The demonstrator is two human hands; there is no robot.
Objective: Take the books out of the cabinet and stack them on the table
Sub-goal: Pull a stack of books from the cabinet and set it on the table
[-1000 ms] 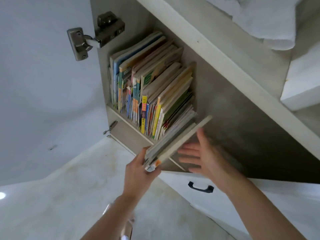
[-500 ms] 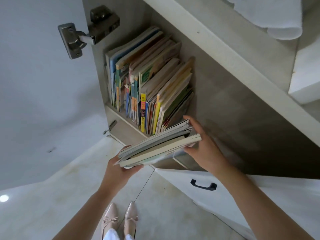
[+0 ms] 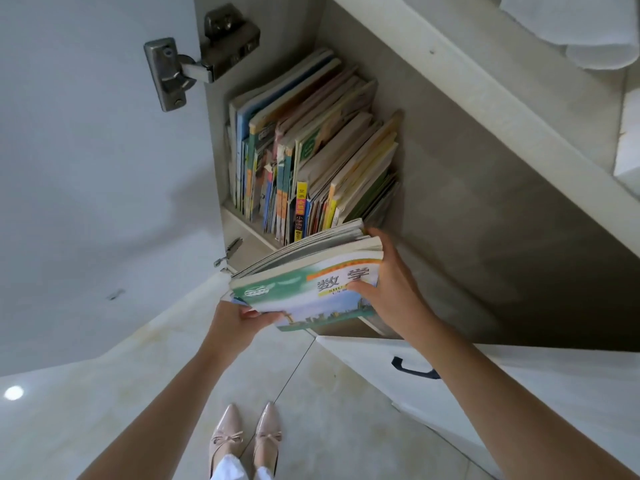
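Note:
I hold a bundle of thin books (image 3: 304,282) flat in front of the open cabinet, a green and blue textbook cover facing me. My left hand (image 3: 235,322) grips the bundle's near left corner from below. My right hand (image 3: 388,282) clamps its right edge, thumb on the cover. Behind the bundle a row of upright books (image 3: 311,157) leans rightward against the left side of the cabinet shelf (image 3: 242,226). The table is not in view.
The white cabinet door (image 3: 86,168) hangs open on the left on a metal hinge (image 3: 194,60). A shelf board (image 3: 485,109) runs above, with white cloth (image 3: 571,26) on it. A lower door with a black handle (image 3: 414,370) is at right. Tiled floor (image 3: 329,403) and my shoes (image 3: 246,438) are below.
The bundle came out of the row and off the shelf, turned from upright to flat with its cover toward me. My right hand went from open beside it to gripping its right edge.

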